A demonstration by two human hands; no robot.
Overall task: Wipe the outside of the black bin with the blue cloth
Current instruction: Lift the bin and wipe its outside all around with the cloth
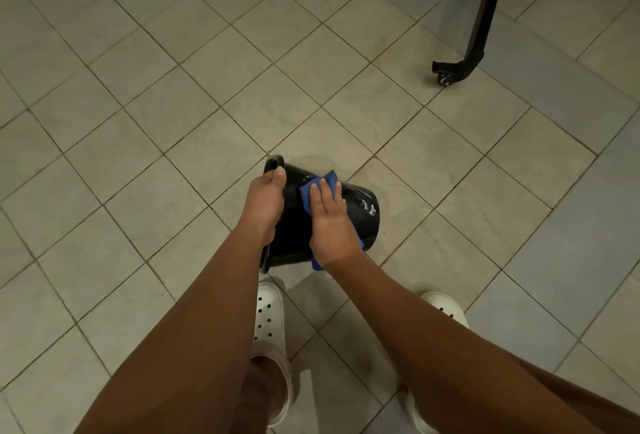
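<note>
Beige floor tiles (173, 121) laid on the diagonal fill the view, and nearest me are 2 white clogs (268, 312). Just beyond them my left grip (265, 201) is curled round the rim of the black bin (360, 222), which lies tipped on its side, mouth to the left and base to the right; whether it touches the floor I cannot tell. My right grip (330, 222) lies flat, fingers straight, pressing the blue cloth (329, 177) against the bin's side wall. I judge the bin light, stiff and glossy, so likely slippery; the rim is the sure hold. The cloth is soft and may bunch unless kept flat. Farthest off stands a black furniture leg (483, 17) on a caster
</note>
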